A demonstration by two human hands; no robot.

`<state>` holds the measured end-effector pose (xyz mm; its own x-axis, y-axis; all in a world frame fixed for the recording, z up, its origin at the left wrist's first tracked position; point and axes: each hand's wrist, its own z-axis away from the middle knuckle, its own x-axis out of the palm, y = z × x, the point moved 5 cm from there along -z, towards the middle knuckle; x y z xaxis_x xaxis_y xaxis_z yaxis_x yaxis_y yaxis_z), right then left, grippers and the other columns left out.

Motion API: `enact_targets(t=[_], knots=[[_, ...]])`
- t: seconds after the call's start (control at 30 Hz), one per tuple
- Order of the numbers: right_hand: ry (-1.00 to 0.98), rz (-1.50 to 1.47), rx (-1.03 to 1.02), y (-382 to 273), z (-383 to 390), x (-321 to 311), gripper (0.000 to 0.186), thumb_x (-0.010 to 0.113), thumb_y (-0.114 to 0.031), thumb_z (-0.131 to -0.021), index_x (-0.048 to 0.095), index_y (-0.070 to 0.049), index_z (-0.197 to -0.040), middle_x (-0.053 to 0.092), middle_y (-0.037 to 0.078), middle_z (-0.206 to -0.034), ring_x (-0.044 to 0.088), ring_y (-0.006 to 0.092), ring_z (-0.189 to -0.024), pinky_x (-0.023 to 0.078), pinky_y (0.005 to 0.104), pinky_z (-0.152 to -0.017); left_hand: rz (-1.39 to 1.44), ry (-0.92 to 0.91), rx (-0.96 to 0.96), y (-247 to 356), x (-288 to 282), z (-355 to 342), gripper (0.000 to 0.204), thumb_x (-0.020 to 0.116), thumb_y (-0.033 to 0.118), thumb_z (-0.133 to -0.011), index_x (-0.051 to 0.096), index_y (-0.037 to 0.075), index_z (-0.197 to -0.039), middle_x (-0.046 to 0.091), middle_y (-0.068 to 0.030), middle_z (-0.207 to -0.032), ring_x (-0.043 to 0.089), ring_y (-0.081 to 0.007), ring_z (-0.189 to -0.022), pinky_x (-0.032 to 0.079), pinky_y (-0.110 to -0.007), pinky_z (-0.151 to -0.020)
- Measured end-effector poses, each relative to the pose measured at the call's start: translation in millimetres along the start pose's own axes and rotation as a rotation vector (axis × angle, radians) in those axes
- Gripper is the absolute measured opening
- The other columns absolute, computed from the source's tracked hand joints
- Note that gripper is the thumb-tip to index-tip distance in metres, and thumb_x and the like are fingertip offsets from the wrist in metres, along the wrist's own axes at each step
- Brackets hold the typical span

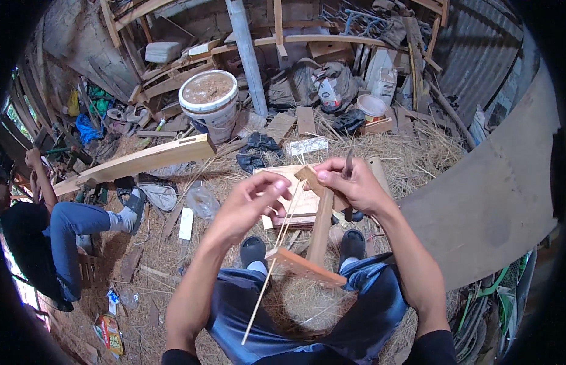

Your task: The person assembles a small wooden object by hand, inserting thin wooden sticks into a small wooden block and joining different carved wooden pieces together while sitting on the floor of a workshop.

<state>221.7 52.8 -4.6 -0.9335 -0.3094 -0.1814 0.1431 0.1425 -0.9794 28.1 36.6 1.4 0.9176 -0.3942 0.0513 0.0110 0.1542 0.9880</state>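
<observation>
Bamboo strips (277, 255) pinched in left hand (255, 198); right hand (350, 182) gripping wooden frame (316, 234) and dark blade (348, 165) over lap.

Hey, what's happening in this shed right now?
A seated person works over a straw-covered floor. The left hand pinches thin bamboo strips, which run down past the knees. The right hand grips a wooden T-shaped frame and a dark blade. Another person sits at the left.

a white bucket (210, 103) filled with sawdust stands on the straw-covered floor (410, 152) beside a grey post (248, 55). a long pale plank (143, 161) lies near a seated person in jeans (58, 237), and dark rags (255, 152) lie just beyond.
</observation>
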Motion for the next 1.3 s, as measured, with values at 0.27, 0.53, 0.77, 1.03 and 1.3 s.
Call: enact_targets(t=[0.27,0.53,0.77,1.03,1.3], knots=[[-0.002,-0.081,-0.004,-1.0,-0.8,2.3,0.025,0.063,-0.022,-0.088,0.062,0.001,-0.1,0.063,0.001,-0.086,0.056,0.0068,-0.078,0.046,0.023,-0.07,0.505,-0.064,-0.244,-18.9,18.8,1.2,0.021,0.053,0.021,-0.094,0.057,0.002,-0.102,0.061,-0.0051,-0.092,0.059,-0.0103,-0.07,0.053,-0.024,-0.062],[0.012,-0.029,-0.021,15.4,-8.6,17.0,0.028,0.064,-0.02,-0.088,0.053,0.0,-0.104,0.063,0.007,-0.085,0.059,0.0106,-0.077,0.044,0.0256,-0.06,0.744,-0.053,-0.261,-29.0,32.9,-4.3,0.022,0.061,0.017,-0.089,0.055,0.004,-0.105,0.057,-0.0005,-0.086,0.054,-0.0062,-0.067,0.041,-0.015,-0.045],[0.231,0.361,-0.159,-40.1,14.4,8.4,0.042,0.024,-0.035,-0.098,0.049,-0.001,-0.099,0.057,0.015,-0.091,0.056,0.0315,-0.088,0.041,0.0375,-0.08,0.784,-0.013,-0.063,-15.5,19.9,4.0,0.019,0.057,0.013,-0.091,0.054,0.004,-0.107,0.05,0.001,-0.081,0.046,-0.0045,-0.06,0.031,-0.013,-0.039],[0.213,0.298,-0.238,-67.2,34.4,23.9,0.02,0.042,-0.012,-0.092,0.055,0.001,-0.1,0.06,0.014,-0.077,0.06,0.0266,-0.077,0.046,0.0339,-0.071,0.803,-0.032,-0.077,-7.4,25.3,9.4,0.018,0.057,0.013,-0.091,0.054,0.006,-0.107,0.052,0.0013,-0.083,0.051,-0.0055,-0.065,0.036,-0.015,-0.042],[0.201,0.377,-0.504,-71.1,36.8,33.0,0.025,0.056,0.0,-0.082,0.056,0.003,-0.107,0.062,0.016,-0.087,0.063,0.0245,-0.073,0.049,0.034,-0.067,0.826,-0.098,0.003,-7.4,26.9,11.7,0.022,0.059,0.008,-0.089,0.052,0.005,-0.109,0.058,-0.0033,-0.086,0.057,-0.0079,-0.071,0.044,-0.017,-0.043]])
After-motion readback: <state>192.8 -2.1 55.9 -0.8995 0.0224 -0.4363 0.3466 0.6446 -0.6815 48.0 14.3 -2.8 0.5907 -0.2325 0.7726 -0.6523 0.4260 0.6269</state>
